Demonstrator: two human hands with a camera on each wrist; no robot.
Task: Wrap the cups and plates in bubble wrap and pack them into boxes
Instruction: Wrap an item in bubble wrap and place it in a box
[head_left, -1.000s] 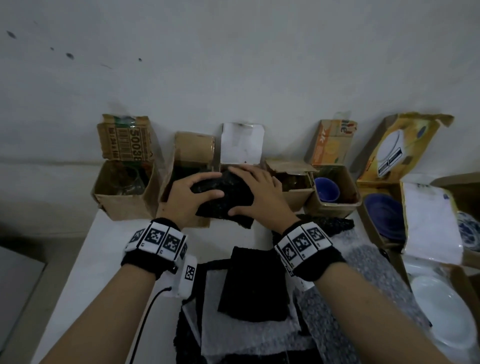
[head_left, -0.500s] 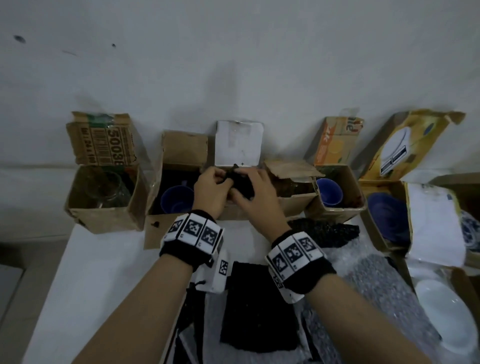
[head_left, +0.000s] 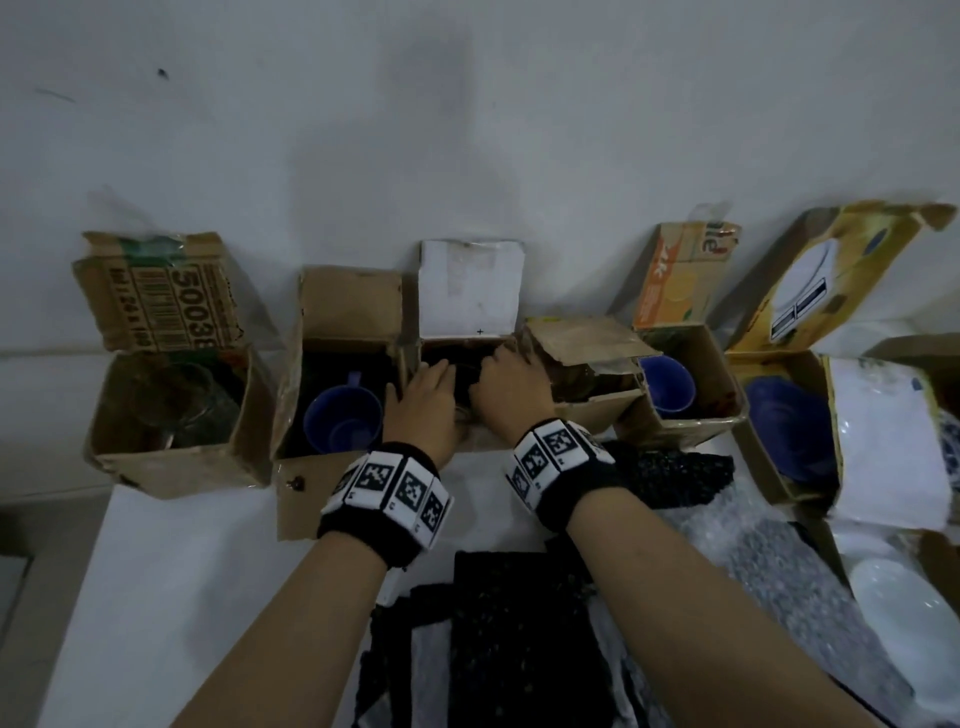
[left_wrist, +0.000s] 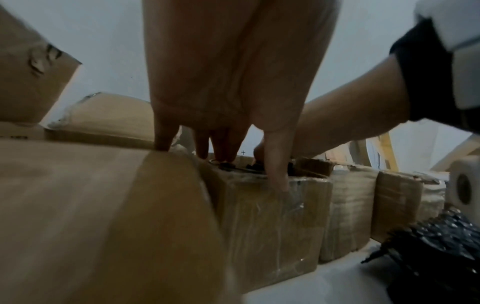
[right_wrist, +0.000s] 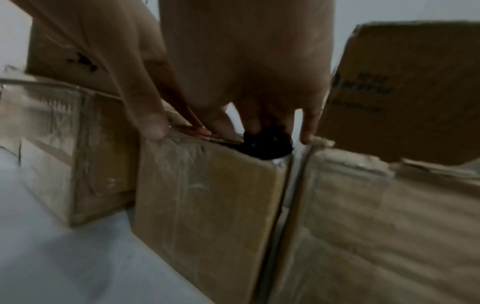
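Moved since a second earlier: black-wrapped bundle (right_wrist: 267, 145), then held above the table in front of the boxes, now sunk into the middle box (head_left: 470, 353) with only its dark top showing at the rim; both hands carried forward with it.

Left hand (head_left: 423, 402) and right hand (head_left: 511, 392) side by side over the opening of the middle box, nearly touching, fingers pointing down into it. Left thumb (left_wrist: 276, 174) laid over the near wall of the box, remaining fingers reaching inside onto the dark wrap. Right fingers (right_wrist: 309, 127) spread around the bundle, thumb (right_wrist: 152, 125) on the box's near top edge. Whether the fingers of either hand curl round the bundle or merely press on it: cannot tell, tips hidden inside the box.

Row of open boxes along the wall, flaps raised: far-left box (head_left: 171, 467) holding clear glassware; next box (head_left: 291, 415) holding a blue cup (head_left: 343, 421); to the right, another blue cup (head_left: 667, 384) and a blue plate (head_left: 784, 415), each in its own box. White plate (head_left: 914, 613) at the right edge. Black sheet of wrap (head_left: 519, 634) flat on the white table (head_left: 171, 597) between the forearms, clear bubble wrap (head_left: 769, 561) to its right.
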